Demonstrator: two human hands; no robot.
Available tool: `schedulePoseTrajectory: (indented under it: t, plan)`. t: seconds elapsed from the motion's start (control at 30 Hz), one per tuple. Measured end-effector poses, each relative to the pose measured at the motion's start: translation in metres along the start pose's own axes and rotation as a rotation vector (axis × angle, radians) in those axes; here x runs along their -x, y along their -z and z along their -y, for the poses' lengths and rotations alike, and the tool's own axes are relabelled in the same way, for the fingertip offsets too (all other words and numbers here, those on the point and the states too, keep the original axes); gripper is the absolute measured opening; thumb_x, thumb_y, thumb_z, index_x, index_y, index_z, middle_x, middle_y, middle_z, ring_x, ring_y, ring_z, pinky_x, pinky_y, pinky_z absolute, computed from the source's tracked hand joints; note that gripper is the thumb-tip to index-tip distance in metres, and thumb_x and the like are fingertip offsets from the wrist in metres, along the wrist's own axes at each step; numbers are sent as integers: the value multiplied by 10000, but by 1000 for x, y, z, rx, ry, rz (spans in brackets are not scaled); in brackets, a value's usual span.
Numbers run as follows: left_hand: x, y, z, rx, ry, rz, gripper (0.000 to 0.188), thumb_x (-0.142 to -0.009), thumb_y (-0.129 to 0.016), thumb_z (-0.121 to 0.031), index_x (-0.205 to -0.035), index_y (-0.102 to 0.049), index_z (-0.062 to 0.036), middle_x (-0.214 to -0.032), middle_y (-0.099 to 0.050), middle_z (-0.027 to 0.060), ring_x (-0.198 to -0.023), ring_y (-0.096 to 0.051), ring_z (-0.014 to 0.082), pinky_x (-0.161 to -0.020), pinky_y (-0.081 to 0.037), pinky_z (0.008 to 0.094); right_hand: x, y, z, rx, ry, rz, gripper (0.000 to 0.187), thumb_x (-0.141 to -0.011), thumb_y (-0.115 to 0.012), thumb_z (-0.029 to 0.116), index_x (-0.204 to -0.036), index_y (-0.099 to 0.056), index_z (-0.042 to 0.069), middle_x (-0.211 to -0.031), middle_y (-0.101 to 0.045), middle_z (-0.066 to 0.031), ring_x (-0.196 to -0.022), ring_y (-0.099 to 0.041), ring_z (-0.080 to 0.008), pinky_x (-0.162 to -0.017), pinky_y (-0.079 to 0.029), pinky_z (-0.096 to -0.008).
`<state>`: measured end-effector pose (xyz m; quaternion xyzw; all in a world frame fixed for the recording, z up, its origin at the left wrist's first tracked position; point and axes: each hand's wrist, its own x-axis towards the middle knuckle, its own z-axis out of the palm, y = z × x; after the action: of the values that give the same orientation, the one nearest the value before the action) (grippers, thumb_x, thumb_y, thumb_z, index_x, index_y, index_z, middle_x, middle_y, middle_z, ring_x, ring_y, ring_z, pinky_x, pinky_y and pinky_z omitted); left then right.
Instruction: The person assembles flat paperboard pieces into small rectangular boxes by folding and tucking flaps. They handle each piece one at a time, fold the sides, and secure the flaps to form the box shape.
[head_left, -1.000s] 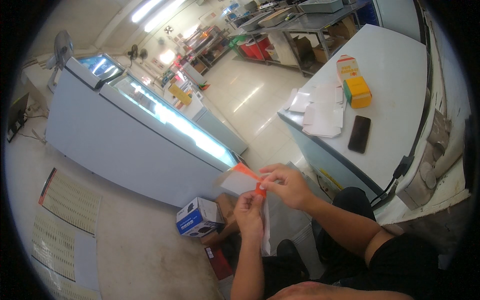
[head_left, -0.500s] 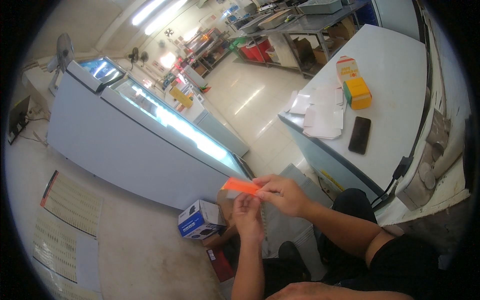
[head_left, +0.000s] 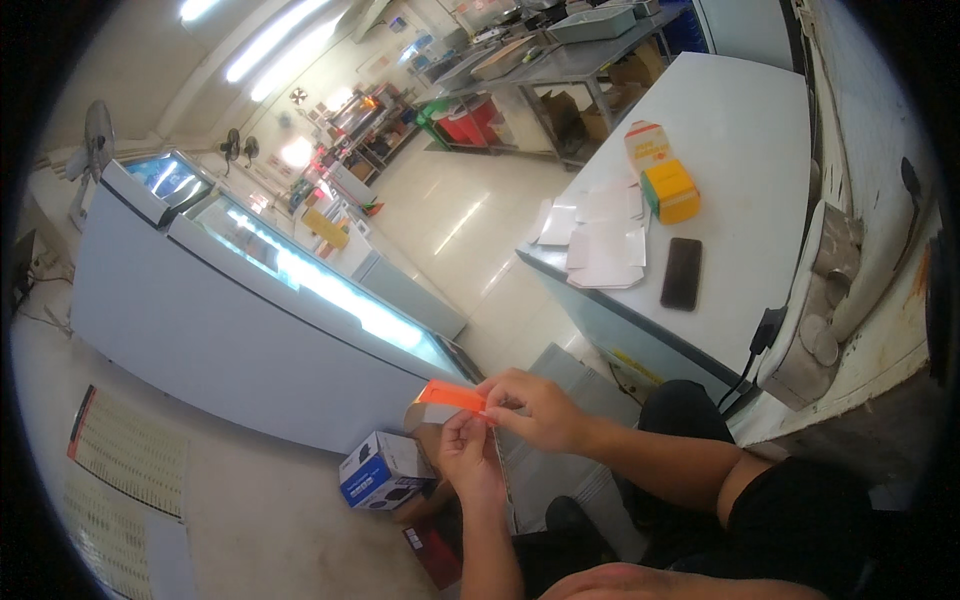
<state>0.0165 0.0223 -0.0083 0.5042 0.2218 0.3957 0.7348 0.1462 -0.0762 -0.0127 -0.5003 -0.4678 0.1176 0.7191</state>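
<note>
Both hands meet at a thin orange card piece [head_left: 452,396], pale on its underside, which sticks out to the left of my fingers. My right hand [head_left: 535,408] is closed, pinching its right end between thumb and fingertips. Just below, my left hand [head_left: 468,452] is closed too, its fingertips curled against the lower side of the piece. The fingers cover its right end, so its full shape is hidden.
On the white counter [head_left: 745,200] at right lie a dark phone [head_left: 682,274], flat white cartons [head_left: 607,240], a yellow box [head_left: 671,191] and a white-orange carton [head_left: 648,143]. A display fridge [head_left: 230,300] stands left. Beside my left hand is a blue-white box [head_left: 385,470].
The head view has turned, so the counter and fridge shift left in the picture. Both hands keep hold of the orange card piece, with little change in their grip.
</note>
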Motion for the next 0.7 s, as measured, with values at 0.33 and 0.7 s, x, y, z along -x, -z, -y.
schedulePoseTrajectory:
  t: [0.33, 0.7]
  plan:
    - [1, 5, 4, -4, -33, 28, 182, -1025, -657, 14, -1203, -643, -15, -1225, -684, 106, -1112, -670, 198, -1005, -555, 353, 2, -5, -2, 76, -4, -10, 100, -932, -721, 111, -984, -695, 29, -1249, -648, -174, -1125, -668, -336, -931, -568, -403]
    - [-5, -9, -3, -254, -105, -131, 170, -996, -658, -14, -1161, -630, 17, -1099, -700, 87, -958, -681, 160, -850, -556, 311, 8, -14, -10, -58, -301, 21, 472, -914, -805, 197, -1296, -602, 10, -1314, -611, -216, -1197, -669, -351, -1033, -553, -445]
